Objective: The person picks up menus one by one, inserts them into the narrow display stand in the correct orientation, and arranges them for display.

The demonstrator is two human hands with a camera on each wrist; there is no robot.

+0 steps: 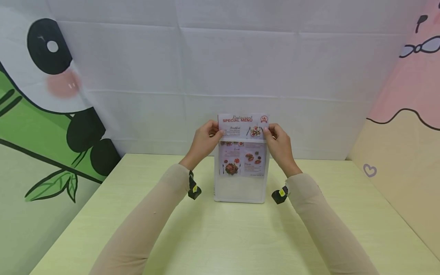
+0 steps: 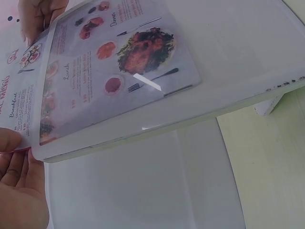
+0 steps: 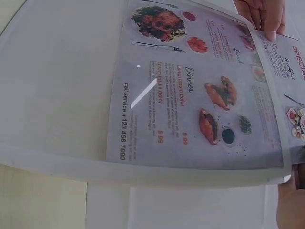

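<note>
Got red-printed white paper menu (image 1: 240, 129) with food photos partway inside upright white-edged see-through plastic holder (image 1: 240, 189), protruding above rim.

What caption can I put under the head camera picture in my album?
Left hand and right hand hold a menu partly inside a clear holder.

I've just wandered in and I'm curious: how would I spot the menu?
On the pale yellow table stands a white-edged holder. At its top, between the left hand and the right hand, the menu sticks partway out. Unlike the plain holder, it bears food photos and red SPECIAL MENU lettering.
</note>
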